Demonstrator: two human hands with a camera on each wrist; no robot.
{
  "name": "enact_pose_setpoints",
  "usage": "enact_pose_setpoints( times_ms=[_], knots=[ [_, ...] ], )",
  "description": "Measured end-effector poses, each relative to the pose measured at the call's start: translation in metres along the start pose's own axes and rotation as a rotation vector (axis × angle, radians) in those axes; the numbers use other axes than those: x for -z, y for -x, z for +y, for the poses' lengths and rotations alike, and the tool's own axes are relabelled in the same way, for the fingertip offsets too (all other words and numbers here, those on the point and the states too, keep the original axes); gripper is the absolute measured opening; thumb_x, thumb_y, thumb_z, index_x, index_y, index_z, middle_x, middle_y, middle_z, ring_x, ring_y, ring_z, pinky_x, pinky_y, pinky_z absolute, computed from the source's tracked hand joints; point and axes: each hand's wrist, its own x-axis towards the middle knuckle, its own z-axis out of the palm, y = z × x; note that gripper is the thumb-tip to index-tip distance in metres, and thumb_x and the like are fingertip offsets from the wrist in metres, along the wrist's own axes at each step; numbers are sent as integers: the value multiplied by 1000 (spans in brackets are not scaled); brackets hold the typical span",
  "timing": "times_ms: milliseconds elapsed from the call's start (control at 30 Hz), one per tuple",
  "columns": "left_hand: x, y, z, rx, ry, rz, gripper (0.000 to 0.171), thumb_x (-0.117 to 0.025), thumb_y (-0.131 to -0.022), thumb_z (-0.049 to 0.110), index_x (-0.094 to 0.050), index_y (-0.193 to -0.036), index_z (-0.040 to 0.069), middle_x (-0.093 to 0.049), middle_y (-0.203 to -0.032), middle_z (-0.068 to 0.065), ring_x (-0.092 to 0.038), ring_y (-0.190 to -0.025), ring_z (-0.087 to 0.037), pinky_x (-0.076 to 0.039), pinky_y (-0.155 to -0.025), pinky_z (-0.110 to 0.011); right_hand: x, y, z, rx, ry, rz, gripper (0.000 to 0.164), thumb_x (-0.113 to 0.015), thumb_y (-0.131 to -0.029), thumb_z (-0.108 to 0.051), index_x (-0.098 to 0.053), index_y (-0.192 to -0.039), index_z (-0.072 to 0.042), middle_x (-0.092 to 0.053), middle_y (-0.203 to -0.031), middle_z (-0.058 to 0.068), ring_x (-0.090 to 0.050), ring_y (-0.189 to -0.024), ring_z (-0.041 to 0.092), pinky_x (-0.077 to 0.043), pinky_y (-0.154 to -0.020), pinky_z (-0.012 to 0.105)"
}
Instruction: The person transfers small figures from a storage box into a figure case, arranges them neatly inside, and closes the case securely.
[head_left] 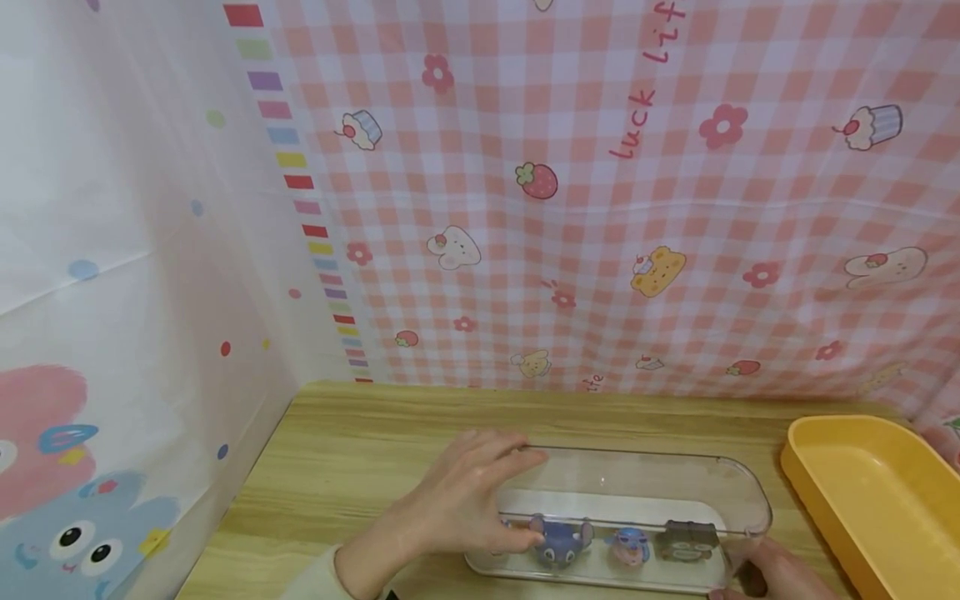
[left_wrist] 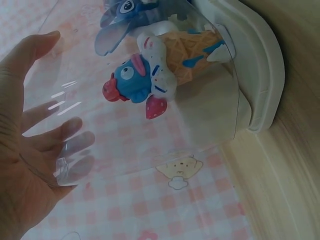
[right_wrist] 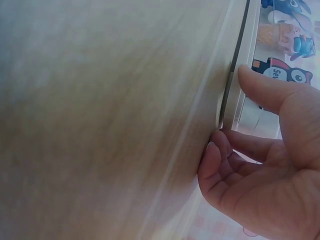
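Note:
A long display box with rounded ends stands on the table, its clear cover (head_left: 637,468) over a white base (left_wrist: 267,65). Inside sits a row of small figures: a blue big-eared one (head_left: 559,546), a blue-and-pink one (head_left: 630,547) and a dark one (head_left: 686,542) with big eyes. In the left wrist view an ice-cream-cone figure (left_wrist: 187,55) shows through the cover. My left hand (head_left: 461,496) grips the cover's left end, thumb on the near side and fingers on the far side. At the right end my right hand (right_wrist: 272,155) pinches the base's edge, thumb above and fingers below.
An orange-yellow tray (head_left: 877,492) lies at the right of the wooden table (head_left: 337,467). A pink checked cloth (head_left: 600,208) hangs behind the table, and a white printed cloth (head_left: 150,292) hangs on the left.

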Motion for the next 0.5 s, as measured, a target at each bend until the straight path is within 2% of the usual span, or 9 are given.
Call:
enact_pose_setpoints(
  times_ms=[133, 200, 267, 500],
  knots=[
    [-2, 1, 1, -16, -6, 4, 83, -92, -66, 58, -69, -134, 17, -69, -130, -3, -64, -118, -16, -52, -103, -36, 1, 1, -2, 56, -2, 5, 36, -79, -95, -29, -65, -115, -2, -52, -85, -4, -43, -73, -3, -36, -58, 21],
    [-2, 1, 1, -22, -7, 2, 82, -92, -66, 58, -69, -134, 17, -69, -130, -3, -64, -117, -16, -52, -103, -36, 1, 1, -2, 56, 4, 6, 35, -79, -94, -29, -66, -114, -2, -53, -84, -5, -43, -73, -3, -36, -58, 21],
    [-3, 2, 2, -22, -10, -4, 83, -92, -66, 58, -69, -134, 17, -68, -130, -3, -63, -117, -16, -52, -103, -36, 1, 2, -2, 36, 3, -1, 41, -79, -94, -31, -65, -119, -1, -54, -86, -5, -44, -73, -3, -36, -59, 21],
    [-5, 4, 4, 19, -6, -52, 82, -91, -68, 59, -68, -136, 20, -67, -134, -2, -61, -121, -16, -52, -100, -37, 0, -2, 6, 12, 70, -7, 55, -79, -94, -41, -65, -129, 0, -66, -110, 3, -47, -86, -4, -45, -69, 19]
  ],
)
